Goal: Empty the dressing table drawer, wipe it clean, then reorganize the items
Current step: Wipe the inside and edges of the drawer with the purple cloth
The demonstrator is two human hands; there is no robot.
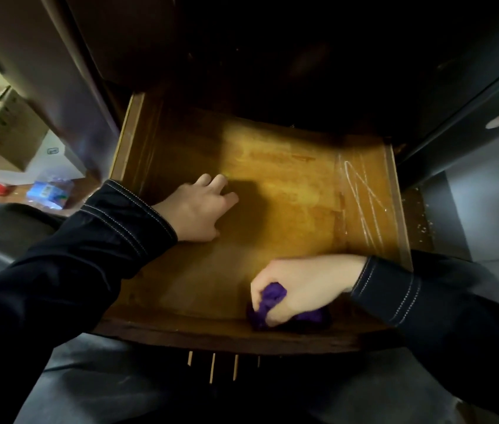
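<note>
Down at the lower right of the frame, the purple cloth sits bunched inside the right hand, pressed onto the drawer floor right against the front wall. Up and to the left, well apart from the cloth, the left hand lies on the bare wood near the frame's centre. The drawer stands pulled out, its orange-brown floor worn and blotchy, with white scratch marks along its right side. The cloth is crumpled, a fold poking out between thumb and fingers. Right hand: fingers curled tight round the cloth, dark stitched sleeve entering from the right. Left hand: palm down, fingers loosely spread, holding nothing.
</note>
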